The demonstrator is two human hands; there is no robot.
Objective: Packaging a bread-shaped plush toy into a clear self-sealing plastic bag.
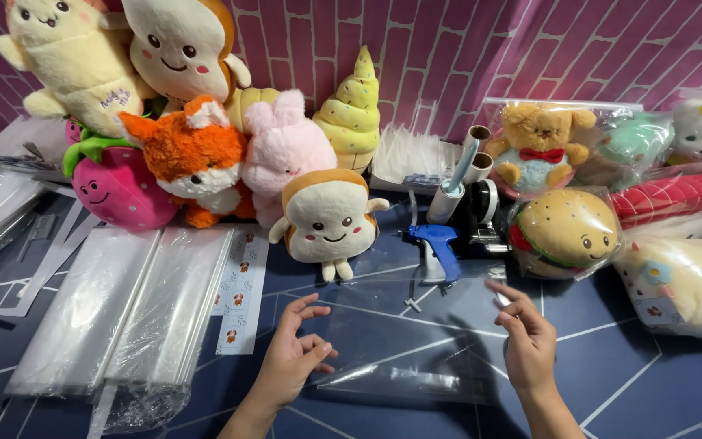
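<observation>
A clear plastic bag (404, 345) lies flat on the dark blue table (660, 382) between my hands. My left hand (294, 354) hovers at the bag's left edge, fingers spread and curled, holding nothing. At the bag's right edge is my right hand (526, 337), fingers loosely apart; its fingertips look close to the film, and I cannot tell if they touch it. A toast-shaped plush (327, 219) with a smiling face stands just behind the bag. A blue tagging gun (436, 248) lies to the plush's right.
Stacks of clear bags (132, 309) and a sticker strip (239, 297) lie at left. Plush toys line the back: strawberry (119, 191), fox (192, 158), pink rabbit (286, 146), swirl cone (353, 110). Bagged plush sit at right, including a burger (566, 232) and bear (539, 142).
</observation>
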